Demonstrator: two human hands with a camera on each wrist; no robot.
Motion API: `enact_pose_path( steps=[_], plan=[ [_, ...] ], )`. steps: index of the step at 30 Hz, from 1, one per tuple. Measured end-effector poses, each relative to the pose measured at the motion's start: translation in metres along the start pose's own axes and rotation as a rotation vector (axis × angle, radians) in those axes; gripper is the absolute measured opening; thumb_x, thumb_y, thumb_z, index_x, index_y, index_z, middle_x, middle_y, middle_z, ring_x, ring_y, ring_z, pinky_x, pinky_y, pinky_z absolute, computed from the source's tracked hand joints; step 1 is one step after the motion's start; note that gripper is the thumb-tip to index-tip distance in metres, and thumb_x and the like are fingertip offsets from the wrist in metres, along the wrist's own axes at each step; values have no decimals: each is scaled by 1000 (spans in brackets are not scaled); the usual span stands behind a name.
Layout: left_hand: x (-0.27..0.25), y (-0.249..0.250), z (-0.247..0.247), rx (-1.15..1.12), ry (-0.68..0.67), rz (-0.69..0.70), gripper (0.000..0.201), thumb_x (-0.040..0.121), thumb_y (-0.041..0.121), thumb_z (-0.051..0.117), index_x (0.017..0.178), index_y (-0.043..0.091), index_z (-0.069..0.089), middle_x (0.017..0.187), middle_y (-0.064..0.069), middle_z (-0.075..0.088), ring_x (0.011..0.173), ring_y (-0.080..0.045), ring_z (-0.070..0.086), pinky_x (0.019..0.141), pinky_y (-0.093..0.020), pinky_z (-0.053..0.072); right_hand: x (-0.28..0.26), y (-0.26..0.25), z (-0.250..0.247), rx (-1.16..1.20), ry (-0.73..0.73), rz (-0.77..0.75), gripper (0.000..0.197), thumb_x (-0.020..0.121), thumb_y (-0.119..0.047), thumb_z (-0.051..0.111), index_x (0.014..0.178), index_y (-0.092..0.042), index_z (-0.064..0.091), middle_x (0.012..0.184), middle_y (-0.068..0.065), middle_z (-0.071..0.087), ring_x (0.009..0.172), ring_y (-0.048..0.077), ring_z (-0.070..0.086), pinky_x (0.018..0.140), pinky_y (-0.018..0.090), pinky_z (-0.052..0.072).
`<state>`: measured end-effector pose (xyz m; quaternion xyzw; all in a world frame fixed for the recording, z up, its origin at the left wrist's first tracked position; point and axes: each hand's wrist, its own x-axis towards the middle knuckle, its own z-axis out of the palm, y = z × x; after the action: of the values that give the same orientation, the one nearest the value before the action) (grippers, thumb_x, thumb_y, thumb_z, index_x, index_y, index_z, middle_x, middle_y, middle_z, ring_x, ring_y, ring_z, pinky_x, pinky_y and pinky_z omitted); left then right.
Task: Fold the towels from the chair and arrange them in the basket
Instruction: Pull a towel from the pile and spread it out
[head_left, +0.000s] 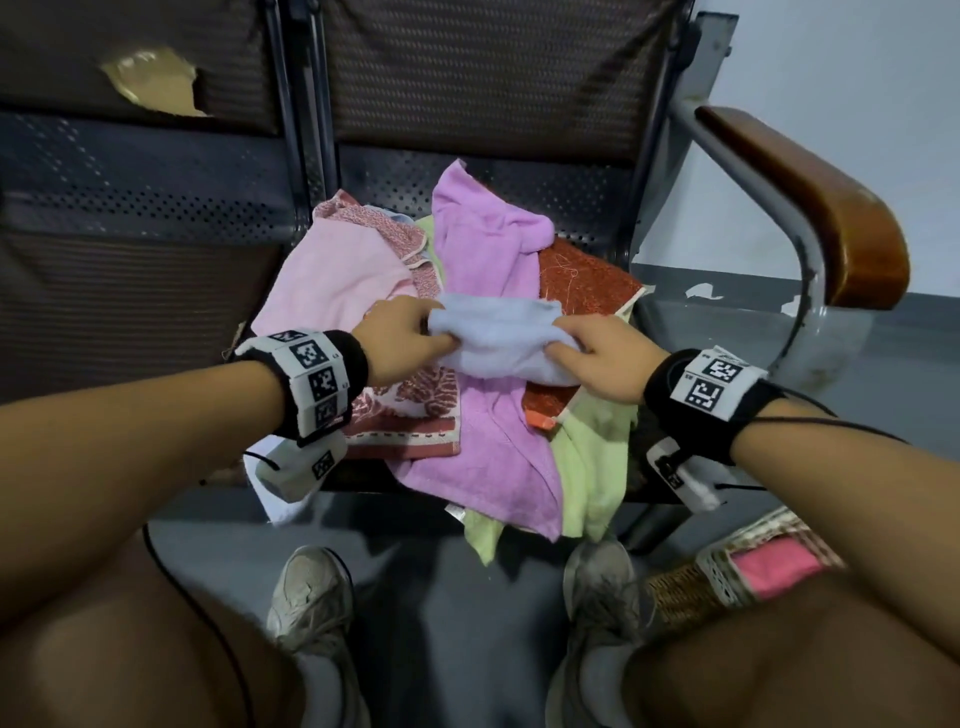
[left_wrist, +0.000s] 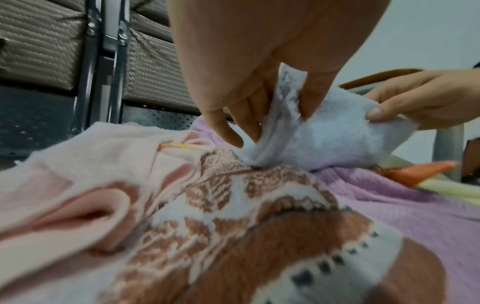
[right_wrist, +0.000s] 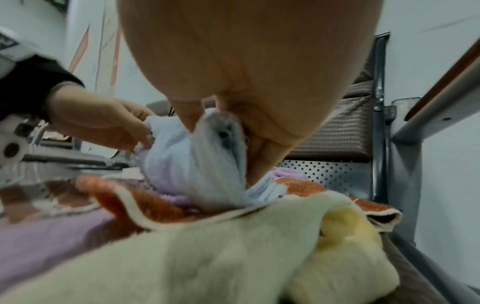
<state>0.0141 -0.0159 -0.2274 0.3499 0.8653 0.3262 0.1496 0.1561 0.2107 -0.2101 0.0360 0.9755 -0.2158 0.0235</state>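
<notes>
At the head view's centre, the left hand (head_left: 400, 338) and right hand (head_left: 597, 358) each pinch an end of the pale blue towel (head_left: 498, 343) above the chair's pile; soft, light and limp, it is best held by its corners.

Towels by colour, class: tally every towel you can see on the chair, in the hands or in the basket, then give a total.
Light blue, held in both hands: 1
Purple: 1
Pale pink: 1
Brown-and-white patterned: 1
Orange: 1
Light green: 1
Bright pink, in the basket: 1
Total: 7
</notes>
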Motion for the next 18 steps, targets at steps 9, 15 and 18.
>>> enact_pose_path(
  steps=[9, 15, 18],
  plan=[
    [16, -11, 2, 9, 42, -235, 37, 91, 53, 58, 86, 16, 60, 86, -6, 66, 77, -24, 61, 74, -35, 52, 9, 9, 3, 268, -104, 221, 33, 91, -43, 67, 103, -13, 70, 98, 6, 72, 90, 22, 68, 83, 39, 53],
    [9, 1, 7, -247, -284, -587, 67, 86, 70, 51, 90, 4, 63, 57, -9, 69, 41, -20, 62, 42, -22, 48, 18, 8, 12, 156, -77, 292, 28, 94, -37, 62, 95, -9, 68, 92, 6, 69, 84, 21, 62, 74, 34, 47],
    [12, 10, 9, -336, -124, -489, 50, 85, 51, 68, 89, 2, 65, 59, -10, 70, 44, -19, 64, 48, -26, 54, 19, 2, 10, -3, -87, 303, 25, 91, -35, 62, 102, -13, 67, 100, 5, 68, 91, 23, 62, 77, 34, 48]
  ],
)
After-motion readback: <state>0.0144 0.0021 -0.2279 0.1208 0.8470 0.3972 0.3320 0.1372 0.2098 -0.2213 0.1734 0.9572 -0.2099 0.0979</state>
